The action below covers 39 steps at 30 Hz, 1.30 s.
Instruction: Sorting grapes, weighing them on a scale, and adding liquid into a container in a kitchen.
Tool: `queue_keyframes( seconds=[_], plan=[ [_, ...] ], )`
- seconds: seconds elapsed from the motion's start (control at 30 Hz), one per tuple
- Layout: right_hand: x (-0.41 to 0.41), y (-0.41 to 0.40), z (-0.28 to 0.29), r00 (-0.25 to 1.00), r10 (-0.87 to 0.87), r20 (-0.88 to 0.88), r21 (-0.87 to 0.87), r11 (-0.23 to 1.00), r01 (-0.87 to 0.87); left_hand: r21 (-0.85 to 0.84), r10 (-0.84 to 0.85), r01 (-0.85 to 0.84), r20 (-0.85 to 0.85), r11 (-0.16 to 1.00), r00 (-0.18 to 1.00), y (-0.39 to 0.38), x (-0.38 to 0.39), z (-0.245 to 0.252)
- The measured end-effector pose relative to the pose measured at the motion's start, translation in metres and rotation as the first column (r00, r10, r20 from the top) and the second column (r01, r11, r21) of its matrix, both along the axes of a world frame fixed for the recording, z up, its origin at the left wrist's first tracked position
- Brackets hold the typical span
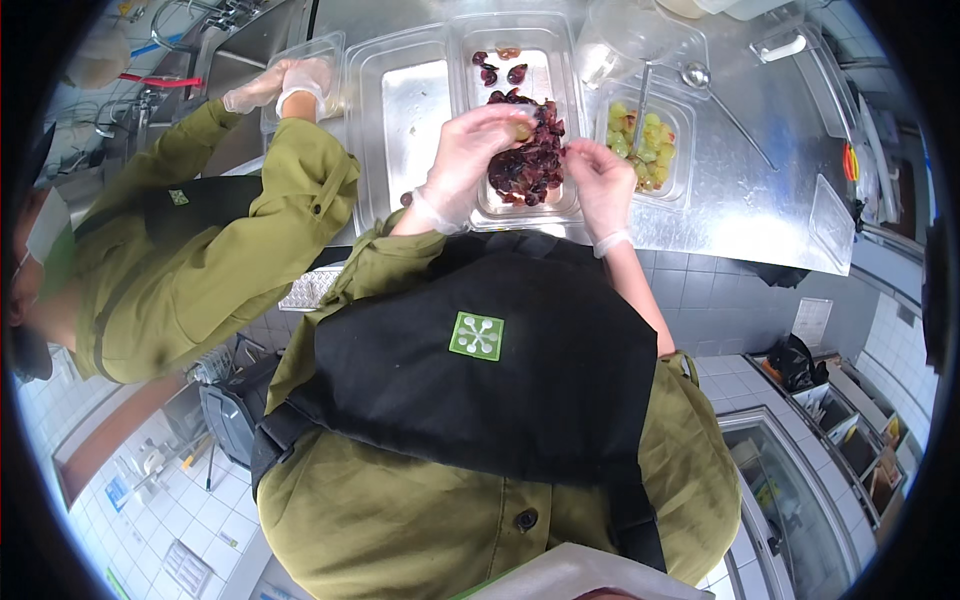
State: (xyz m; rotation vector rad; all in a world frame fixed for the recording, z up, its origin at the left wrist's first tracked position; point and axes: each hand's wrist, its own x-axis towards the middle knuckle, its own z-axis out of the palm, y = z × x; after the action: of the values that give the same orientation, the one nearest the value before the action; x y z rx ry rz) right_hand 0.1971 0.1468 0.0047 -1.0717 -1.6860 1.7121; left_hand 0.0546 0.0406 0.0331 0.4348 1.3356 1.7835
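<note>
My left hand (469,154), in a clear disposable glove, holds a pale green peeled grape (521,133) at its fingertips. Below it, dark red grape skins (525,176) are heaped in a clear plastic container (466,60), with a few loose pieces towards the far end. My right hand (606,176), gloved too, is over the container's right rim, thumb and fingers pinched on a small dark red bit of grape skin (564,151). Just beyond it on the right, a smaller clear container (684,176) holds pale green peeled grapes (652,142) with a metal utensil handle (643,105) standing among them.
Another clear container (367,135) adjoins on the left, with a dark grape (406,199) near its front. A co-worker's gloved hands (289,82) are at a further clear container (334,56). A metal ladle (697,75) lies on the steel counter (735,202), right of a clear jug (619,34).
</note>
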Motion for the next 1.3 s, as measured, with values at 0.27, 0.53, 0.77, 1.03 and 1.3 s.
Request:
queue_keyframes(
  seconds=[0.27, 0.53, 0.77, 1.03, 1.3],
  plan=[
    [0.005, -0.01, 0.034, 0.998, -0.057, -0.009, 0.699, 0.714, 0.047, -0.067, -0.097, 0.102, 0.072, 0.993, 0.993, 0.038, 0.008, 0.007],
    [-0.007, 0.003, 0.038, 0.997, -0.026, -0.079, 0.776, 0.626, 0.078, -0.181, -0.035, 0.027, -0.043, 0.983, 0.998, 0.034, 0.019, 0.015],
    [-0.013, 0.001, 0.032, 0.992, 0.0, -0.126, 0.741, 0.664, 0.095, -0.163, 0.025, -0.029, -0.027, 0.986, 0.999, 0.028, 0.017, 0.013],
    [0.017, 0.019, 0.007, 0.985, -0.066, 0.157, 0.242, 0.97, 0.027, -0.071, -0.259, 0.249, -0.207, 0.966, 0.943, 0.061, 0.003, 0.015],
    [0.007, -0.005, 0.03, 0.649, 0.321, 0.69, 0.288, 0.701, -0.652, -0.605, -0.463, 0.075, -0.517, 0.793, 0.72, -0.03, -0.057, 0.014]
  ],
)
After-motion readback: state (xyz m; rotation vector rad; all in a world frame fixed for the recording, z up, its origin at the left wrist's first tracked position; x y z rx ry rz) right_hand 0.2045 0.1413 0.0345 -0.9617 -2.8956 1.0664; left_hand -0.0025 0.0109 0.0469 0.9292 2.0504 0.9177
